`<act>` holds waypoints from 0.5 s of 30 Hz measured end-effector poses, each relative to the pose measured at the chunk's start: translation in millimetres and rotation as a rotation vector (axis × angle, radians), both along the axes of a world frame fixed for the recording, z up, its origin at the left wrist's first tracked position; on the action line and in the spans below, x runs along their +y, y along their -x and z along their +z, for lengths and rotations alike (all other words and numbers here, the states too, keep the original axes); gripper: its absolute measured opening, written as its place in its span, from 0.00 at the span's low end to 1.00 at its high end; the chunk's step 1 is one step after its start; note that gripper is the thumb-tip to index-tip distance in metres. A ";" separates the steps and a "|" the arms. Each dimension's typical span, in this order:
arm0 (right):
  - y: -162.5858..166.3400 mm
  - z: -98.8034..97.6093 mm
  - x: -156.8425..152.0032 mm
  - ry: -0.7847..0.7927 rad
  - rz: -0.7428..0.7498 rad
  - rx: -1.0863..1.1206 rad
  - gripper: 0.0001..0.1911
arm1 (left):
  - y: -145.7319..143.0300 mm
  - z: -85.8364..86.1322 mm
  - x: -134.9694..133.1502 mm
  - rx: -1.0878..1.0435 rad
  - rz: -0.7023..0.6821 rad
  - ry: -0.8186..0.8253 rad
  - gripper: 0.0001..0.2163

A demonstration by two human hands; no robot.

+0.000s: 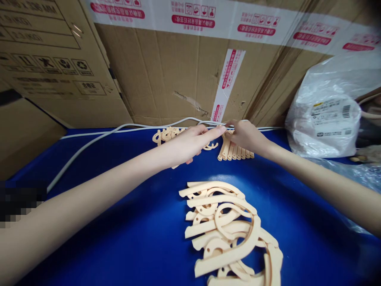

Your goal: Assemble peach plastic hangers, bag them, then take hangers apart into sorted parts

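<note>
At the far side of the blue surface, my left hand (190, 143) reaches in with its fingers curled under. A cream tip pokes out below it, but what the fingers hold is hidden. My right hand (244, 137) is closed in a pinch at the upper end of a row of cream plastic hanger arms (235, 151), apparently on one of them. The fingertips of both hands nearly meet. Left of them lies a group of cream hook pieces (168, 134), partly covered by my left hand. Closer to me is an overlapping pile of cream folding hangers (226, 230).
Large cardboard boxes (166, 67) stand along the back and left. White cables (119, 129) run across the rear of the blue surface (133, 238). A clear plastic bag with a labelled white roll (333, 119) sits at the right.
</note>
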State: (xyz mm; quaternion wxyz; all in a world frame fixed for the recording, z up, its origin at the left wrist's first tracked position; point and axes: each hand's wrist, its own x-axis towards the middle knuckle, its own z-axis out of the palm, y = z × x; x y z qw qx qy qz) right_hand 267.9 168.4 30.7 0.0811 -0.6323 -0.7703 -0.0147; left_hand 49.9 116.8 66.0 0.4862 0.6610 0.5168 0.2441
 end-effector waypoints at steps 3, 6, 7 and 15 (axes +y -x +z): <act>0.4 0.5 -1.0 0.007 0.009 0.032 0.20 | -1.3 -1.5 1.6 0.026 -0.011 -0.008 0.24; 1.7 0.8 -2.9 0.022 0.017 0.058 0.20 | -2.3 -2.3 2.6 0.042 -0.031 -0.013 0.24; 2.2 0.7 -3.4 0.027 0.018 0.065 0.20 | -2.5 -2.5 2.7 0.034 -0.039 -0.013 0.23; 3.5 10.9 -9.4 -0.016 -0.018 0.143 0.18 | -0.4 -0.2 4.9 -0.058 -0.040 0.013 0.20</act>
